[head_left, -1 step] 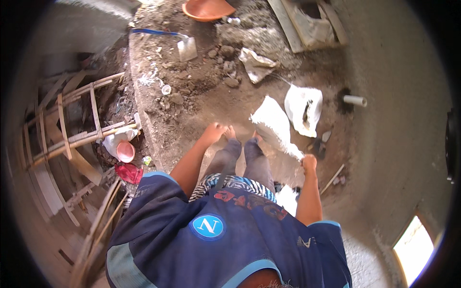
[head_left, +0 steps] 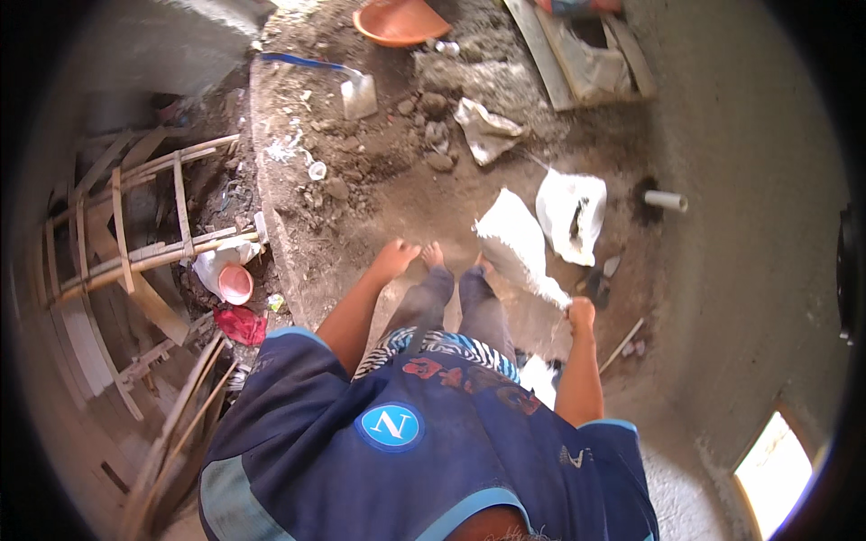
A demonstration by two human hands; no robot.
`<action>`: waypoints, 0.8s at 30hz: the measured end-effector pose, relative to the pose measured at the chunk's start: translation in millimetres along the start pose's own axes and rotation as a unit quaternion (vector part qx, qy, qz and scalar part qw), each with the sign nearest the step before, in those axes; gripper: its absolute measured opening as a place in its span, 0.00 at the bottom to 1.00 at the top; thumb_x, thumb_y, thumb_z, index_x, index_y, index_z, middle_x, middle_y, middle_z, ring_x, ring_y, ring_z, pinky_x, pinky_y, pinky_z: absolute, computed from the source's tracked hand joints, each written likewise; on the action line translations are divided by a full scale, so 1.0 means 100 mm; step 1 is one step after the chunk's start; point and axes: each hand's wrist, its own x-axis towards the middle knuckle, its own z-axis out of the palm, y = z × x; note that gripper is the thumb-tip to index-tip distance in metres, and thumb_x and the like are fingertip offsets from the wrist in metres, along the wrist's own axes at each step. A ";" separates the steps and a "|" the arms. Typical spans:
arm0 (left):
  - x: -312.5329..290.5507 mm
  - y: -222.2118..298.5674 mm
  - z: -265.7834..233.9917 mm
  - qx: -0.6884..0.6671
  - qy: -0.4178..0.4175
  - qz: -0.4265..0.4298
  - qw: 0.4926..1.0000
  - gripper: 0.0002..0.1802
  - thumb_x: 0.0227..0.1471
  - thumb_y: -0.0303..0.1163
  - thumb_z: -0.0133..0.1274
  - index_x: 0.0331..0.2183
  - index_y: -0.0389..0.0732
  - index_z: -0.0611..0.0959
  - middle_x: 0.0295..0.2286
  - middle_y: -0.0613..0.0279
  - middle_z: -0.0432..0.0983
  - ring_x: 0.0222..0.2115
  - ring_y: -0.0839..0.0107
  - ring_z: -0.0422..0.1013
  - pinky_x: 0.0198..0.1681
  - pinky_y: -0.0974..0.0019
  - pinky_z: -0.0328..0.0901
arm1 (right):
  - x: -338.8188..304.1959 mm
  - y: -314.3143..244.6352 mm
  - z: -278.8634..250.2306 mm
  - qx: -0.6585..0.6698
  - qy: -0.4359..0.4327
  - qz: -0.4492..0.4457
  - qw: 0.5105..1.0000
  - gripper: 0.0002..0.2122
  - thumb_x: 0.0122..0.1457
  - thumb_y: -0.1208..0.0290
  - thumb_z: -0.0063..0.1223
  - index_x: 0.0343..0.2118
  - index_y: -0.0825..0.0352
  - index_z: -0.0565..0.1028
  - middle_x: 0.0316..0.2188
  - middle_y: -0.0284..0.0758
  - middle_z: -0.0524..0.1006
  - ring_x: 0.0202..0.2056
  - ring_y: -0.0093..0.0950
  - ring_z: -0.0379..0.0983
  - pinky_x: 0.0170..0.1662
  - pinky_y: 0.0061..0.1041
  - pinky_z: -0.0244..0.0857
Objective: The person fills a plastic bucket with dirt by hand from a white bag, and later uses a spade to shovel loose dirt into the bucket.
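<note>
My right hand (head_left: 582,313) is closed round the gathered end of a white woven sack (head_left: 512,236). The sack slants down to the hand from a wider, frayed end lying near my feet. On the other side my left hand (head_left: 395,259) is held low above my left leg, its fingers curled in, and no object shows in it. A second white sack (head_left: 570,209), with a dark gap in its side, lies just beyond the held one. Farther off rests a crumpled, dirty whitish sack (head_left: 487,132) on the soil.
A hoe (head_left: 358,96) with a blue handle lies on loose earth, near an orange basin (head_left: 401,22). Stones dot the ground. To the left are a wooden ladder-like frame (head_left: 126,261) and a pink bucket (head_left: 235,284). A white pipe (head_left: 666,200) juts from the right wall.
The ground and the things on it sit slightly lower in the picture. My left hand has shifted a little; my right hand keeps its hold on the sack.
</note>
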 end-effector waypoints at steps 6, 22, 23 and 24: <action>-1.14 -1.62 -0.91 0.023 -0.030 -0.078 0.996 0.23 0.52 0.46 0.54 0.19 0.36 0.75 0.12 0.60 0.66 0.11 0.68 0.62 0.14 0.62 0.57 | -0.33 -0.50 -0.26 0.085 -0.022 -0.014 0.996 0.10 0.51 0.72 0.48 0.16 0.69 0.73 0.12 0.36 0.71 0.13 0.28 0.68 0.16 0.33 0.59; -1.79 -1.72 -0.57 -0.265 0.102 -0.312 0.907 0.33 0.50 0.60 0.50 0.24 0.34 0.79 0.14 0.58 0.69 0.11 0.68 0.63 0.12 0.63 0.57 | -0.75 -2.57 -0.69 0.165 -0.171 0.050 0.970 0.11 0.55 0.68 0.52 0.36 0.71 0.73 0.23 0.37 0.74 0.19 0.25 0.69 0.18 0.25 0.58; -1.70 -1.71 -0.58 -0.260 0.100 -0.294 0.914 0.34 0.50 0.61 0.49 0.24 0.34 0.78 0.15 0.58 0.69 0.11 0.68 0.64 0.13 0.64 0.57 | -0.80 -2.69 -0.75 0.185 -0.172 0.052 0.966 0.11 0.55 0.68 0.51 0.37 0.71 0.72 0.23 0.37 0.74 0.18 0.25 0.69 0.18 0.23 0.58; -1.64 -1.71 -0.60 -0.252 0.100 -0.278 0.922 0.35 0.50 0.63 0.48 0.24 0.34 0.78 0.16 0.58 0.70 0.12 0.68 0.64 0.13 0.64 0.57 | -0.87 -2.83 -0.77 0.205 -0.178 0.053 0.961 0.12 0.56 0.68 0.51 0.37 0.72 0.72 0.23 0.37 0.74 0.18 0.25 0.69 0.18 0.22 0.57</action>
